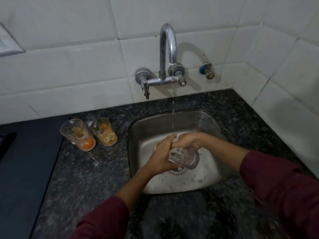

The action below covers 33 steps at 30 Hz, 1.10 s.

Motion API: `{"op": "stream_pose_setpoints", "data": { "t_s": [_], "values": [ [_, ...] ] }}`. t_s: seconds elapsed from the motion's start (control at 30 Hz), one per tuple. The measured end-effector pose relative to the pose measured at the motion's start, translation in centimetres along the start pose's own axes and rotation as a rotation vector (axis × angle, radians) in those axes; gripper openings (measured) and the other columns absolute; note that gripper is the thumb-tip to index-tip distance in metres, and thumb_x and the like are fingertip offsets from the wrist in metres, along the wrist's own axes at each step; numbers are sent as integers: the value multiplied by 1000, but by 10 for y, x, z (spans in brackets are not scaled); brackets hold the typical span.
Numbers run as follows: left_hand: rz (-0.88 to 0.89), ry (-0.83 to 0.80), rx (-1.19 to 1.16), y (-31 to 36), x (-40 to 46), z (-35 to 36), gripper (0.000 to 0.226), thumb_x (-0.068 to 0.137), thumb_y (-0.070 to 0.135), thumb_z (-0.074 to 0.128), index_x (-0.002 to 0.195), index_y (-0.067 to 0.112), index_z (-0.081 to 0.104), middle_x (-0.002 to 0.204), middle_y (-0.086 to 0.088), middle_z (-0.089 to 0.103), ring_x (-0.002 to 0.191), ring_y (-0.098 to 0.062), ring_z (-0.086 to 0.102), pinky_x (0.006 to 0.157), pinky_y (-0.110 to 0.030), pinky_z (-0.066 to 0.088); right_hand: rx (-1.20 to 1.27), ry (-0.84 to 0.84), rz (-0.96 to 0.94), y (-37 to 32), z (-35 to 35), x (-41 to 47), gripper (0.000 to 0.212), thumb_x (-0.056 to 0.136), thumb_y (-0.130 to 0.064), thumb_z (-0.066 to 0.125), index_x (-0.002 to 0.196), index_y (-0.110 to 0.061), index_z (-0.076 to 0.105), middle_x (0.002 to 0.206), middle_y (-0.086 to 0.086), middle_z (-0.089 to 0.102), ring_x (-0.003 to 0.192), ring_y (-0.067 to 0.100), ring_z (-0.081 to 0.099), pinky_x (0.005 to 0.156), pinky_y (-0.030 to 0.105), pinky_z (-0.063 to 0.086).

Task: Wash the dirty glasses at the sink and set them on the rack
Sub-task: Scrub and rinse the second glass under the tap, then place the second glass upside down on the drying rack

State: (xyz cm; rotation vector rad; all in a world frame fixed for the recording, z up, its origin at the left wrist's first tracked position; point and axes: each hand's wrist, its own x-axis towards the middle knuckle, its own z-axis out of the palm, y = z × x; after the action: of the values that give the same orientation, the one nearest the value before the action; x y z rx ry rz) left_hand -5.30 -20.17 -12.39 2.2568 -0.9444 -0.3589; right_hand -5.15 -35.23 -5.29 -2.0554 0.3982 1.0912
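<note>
Over the steel sink (207, 128) I hold a clear glass (187, 158) tilted on its side, base toward me. My left hand (163, 156) grips it from the left near the rim. My right hand (187, 139) lies over its top, fingers at the rim. A thin stream of water falls from the chrome tap (168, 49) just behind my hands. Two dirty glasses stand upright on the dark granite counter (96, 178), left of the sink: one with orange residue (78, 134) and one with yellowish residue (105, 131). No rack is in view.
The tap's lever handle (145, 88) hangs down at the left of the mixer. A small brass valve (208, 71) sticks out of the white tiled wall to the right. A dark flat surface (25, 161) borders the counter on the left. The sink drain (177, 170) sits under the glass.
</note>
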Motion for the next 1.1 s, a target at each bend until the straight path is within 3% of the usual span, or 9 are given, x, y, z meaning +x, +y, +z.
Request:
{"op": "stream_pose_setpoints", "data": {
  "t_s": [0.1,0.27,0.4,0.53,0.6,0.7,0.77,0.9,1.1],
  "values": [
    [37,51,-103,-2,-9,-4,112,60,35,88,148,21,20,149,-2,33,135,-16,35,111,-34,33,383,-181,-26,8,5,1,16,88,-22,59,95,-8,63,98,16,66,93,33,67,86,44,54],
    [-121,194,-345,-9,-15,-23,97,60,31,86,143,14,38,128,-1,55,113,-11,56,90,-14,46,940,-218,-166,28,5,-8,41,100,-24,35,110,8,59,93,29,69,74,39,71,56,31,60],
    [-281,303,-606,-7,-14,-38,62,64,12,87,116,8,55,102,0,65,88,-9,63,68,-9,49,644,122,-404,18,27,-17,30,90,-11,56,120,-9,58,99,6,69,84,13,64,65,23,49],
    [-291,283,-741,-14,-15,-36,74,53,26,82,119,6,54,111,-9,68,101,-21,66,79,-27,56,567,416,-582,-17,60,-12,54,75,-14,76,122,-22,52,111,-1,66,103,13,62,91,28,50],
    [-237,219,-722,-18,-19,-44,79,55,30,80,124,4,52,117,-12,66,107,-24,65,90,-40,55,553,629,-535,-37,71,-8,51,69,-19,82,113,-19,56,104,1,68,94,14,66,81,26,54],
    [-175,95,-596,-34,-33,-82,93,57,36,82,136,8,41,131,-8,57,118,-18,58,101,-40,48,444,793,-485,-71,77,-8,49,66,-25,83,107,-14,59,93,-2,67,78,7,64,58,14,52],
    [-173,48,-488,-48,-50,-125,98,60,34,81,143,14,32,134,-8,54,116,-17,58,98,-35,49,426,836,-524,-104,79,-11,50,63,-24,86,104,-14,59,93,0,68,81,13,65,71,23,55],
    [-178,189,-409,-93,-115,-223,76,78,-4,62,145,12,29,127,-13,56,99,-16,58,78,-22,49,357,833,-656,-207,95,-24,48,61,-29,85,99,-16,59,94,0,67,86,17,64,79,30,53],
    [-426,640,-196,-204,-250,-326,41,89,9,61,129,14,53,116,-6,65,103,-20,63,85,-29,50,289,573,-890,-396,167,20,62,51,-36,85,106,-21,60,101,-2,67,94,17,65,90,36,53]
  ]
}}
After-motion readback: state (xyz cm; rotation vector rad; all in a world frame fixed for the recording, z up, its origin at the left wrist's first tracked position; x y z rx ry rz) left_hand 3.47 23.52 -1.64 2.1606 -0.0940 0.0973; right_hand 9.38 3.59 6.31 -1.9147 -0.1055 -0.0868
